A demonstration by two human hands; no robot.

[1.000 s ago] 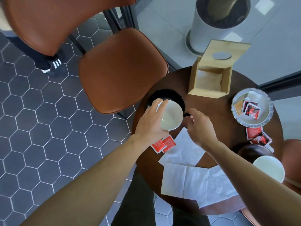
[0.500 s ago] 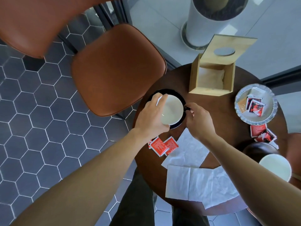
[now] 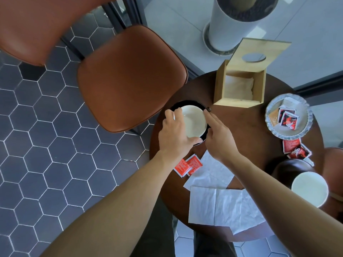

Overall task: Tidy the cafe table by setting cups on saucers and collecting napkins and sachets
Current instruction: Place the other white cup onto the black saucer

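Note:
A cup with a cream inside [image 3: 194, 120] sits on a black saucer [image 3: 187, 104] at the left edge of the round dark table [image 3: 246, 134]. My left hand [image 3: 175, 134] grips the cup's left rim. My right hand [image 3: 218, 138] touches its right side by the small handle. Red sachets [image 3: 188, 165] lie just below the saucer. White napkins [image 3: 220, 199] are spread near the front edge. A second cup [image 3: 309, 189] rests on a dark saucer [image 3: 289, 167] at the right. More red sachets [image 3: 296, 149] lie above it.
A wooden napkin box [image 3: 241, 84] stands at the back of the table. A silvery dish [image 3: 272, 130] at the right holds several sachets. A brown chair [image 3: 130, 76] stands close to the table's left, over hexagon floor tiles. A white planter [image 3: 233, 23] is behind.
The cup has moved up and left from above the table onto the black saucer. Both hands followed it and stay on its sides.

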